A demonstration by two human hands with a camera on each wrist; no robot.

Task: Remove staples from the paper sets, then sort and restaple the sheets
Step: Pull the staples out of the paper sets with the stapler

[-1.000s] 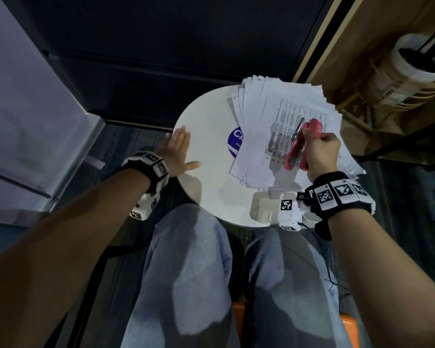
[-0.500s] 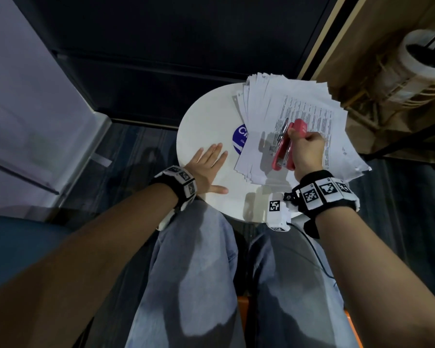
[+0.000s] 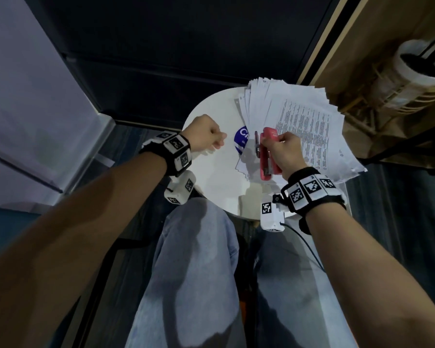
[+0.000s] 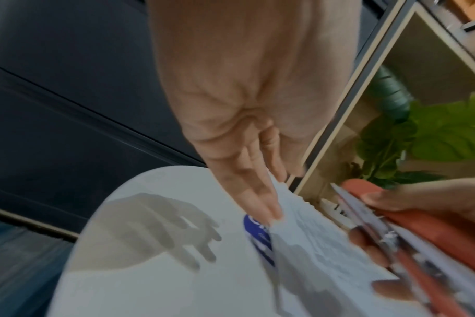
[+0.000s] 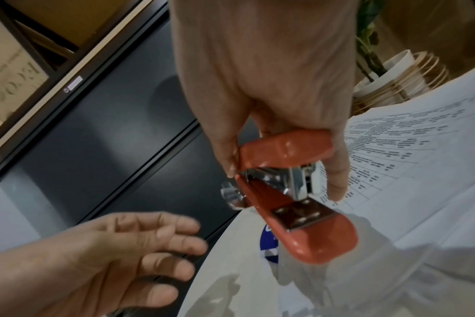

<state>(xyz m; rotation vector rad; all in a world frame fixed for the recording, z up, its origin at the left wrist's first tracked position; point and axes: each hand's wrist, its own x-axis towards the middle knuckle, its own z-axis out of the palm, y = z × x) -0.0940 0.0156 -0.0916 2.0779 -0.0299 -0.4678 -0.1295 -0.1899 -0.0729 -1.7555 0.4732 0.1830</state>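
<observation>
Your right hand [image 3: 284, 151] grips the red stapler [image 5: 293, 193], its arms gaping, its long axis running from your wrist outward, with the paper stack [image 3: 301, 126] directly beneath and spreading beyond its nose. Your left hand [image 3: 206, 134] holds nothing, fingers loosely extended. It hovers over the white table [image 3: 211, 177], near the stack's left edge, so in my judgement it is the hand placed to lift a set.

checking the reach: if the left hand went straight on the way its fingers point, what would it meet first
Probably the near edge of the paper stack: in the left wrist view the left hand points its fingers at that edge over the blue sticker. Whether they already touch is unclear.
</observation>
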